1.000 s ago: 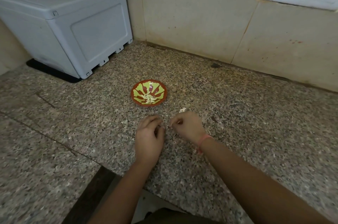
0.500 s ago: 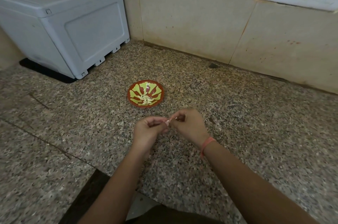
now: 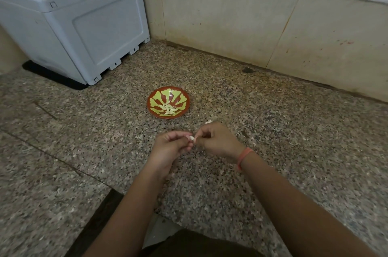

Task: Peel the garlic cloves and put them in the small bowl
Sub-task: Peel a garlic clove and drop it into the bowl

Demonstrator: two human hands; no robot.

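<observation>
At centre frame, the left hand and right hand, down on the granite counter a second ago, now pinch one garlic clove between them, so peeling has probably begun. Just beyond, the small bowl holds peeled cloves.

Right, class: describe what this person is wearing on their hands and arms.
Both forearms are bare, with no sleeves in view. Neither the left hand nor the right hand is gloved. A thin orange band circles the right wrist.
</observation>
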